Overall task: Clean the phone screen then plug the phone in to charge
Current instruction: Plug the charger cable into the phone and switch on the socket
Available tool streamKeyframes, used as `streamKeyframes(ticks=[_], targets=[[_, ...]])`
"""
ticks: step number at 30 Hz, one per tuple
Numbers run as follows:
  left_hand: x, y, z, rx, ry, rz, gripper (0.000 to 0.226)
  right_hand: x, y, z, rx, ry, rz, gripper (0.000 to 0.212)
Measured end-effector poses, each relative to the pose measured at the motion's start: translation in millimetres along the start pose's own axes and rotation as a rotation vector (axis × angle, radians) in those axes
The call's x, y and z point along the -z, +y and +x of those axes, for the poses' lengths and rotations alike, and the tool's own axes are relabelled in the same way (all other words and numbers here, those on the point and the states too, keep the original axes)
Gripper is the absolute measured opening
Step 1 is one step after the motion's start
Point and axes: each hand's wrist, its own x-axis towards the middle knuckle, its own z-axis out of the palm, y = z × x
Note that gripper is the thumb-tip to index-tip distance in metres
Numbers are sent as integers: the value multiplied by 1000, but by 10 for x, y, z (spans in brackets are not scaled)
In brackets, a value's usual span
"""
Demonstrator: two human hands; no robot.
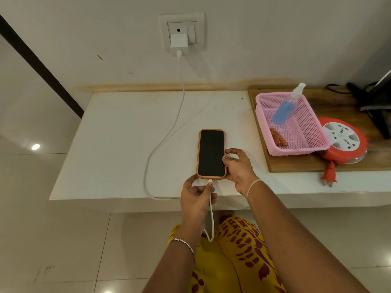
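The phone [211,153], dark-screened in an orange case, lies face up on the white shelf [118,144] near its front edge. My right hand [238,170] grips the phone's lower right side. My left hand [197,197] pinches the white charging cable [169,132] at its plug, which sits at the phone's bottom port. The cable loops off the shelf edge and runs up to a white charger [179,44] plugged into the wall socket [182,30]. A spray bottle [286,106] of blue liquid and a crumpled orange cloth [278,139] lie in the pink basket [317,134].
The pink basket stands on a wooden board [338,102] at the right. Beside it lies a red and white extension reel [343,142] with its red plug [329,173] hanging over the edge. Dark equipment [378,98] occupies the far right corner. Tiled floor lies below.
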Motion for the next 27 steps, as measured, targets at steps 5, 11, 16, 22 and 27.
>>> streamKeyframes(ticks=[5,11,16,22,27], targets=[[-47,65,-19,134,42,-76,19,1,1,5,-25,11,12,23],[-71,81,-8,141,77,-94,20,1,1,8,-10,17,3,21],[-84,115,22,93,101,-67,27,-16,-11,3,8,25,-7,21],[-50,143,72,92,59,-16,31,-21,-31,0,20,31,-62,18],[-64,113,62,57,42,2,40,-20,-61,-2,41,31,-109,17]])
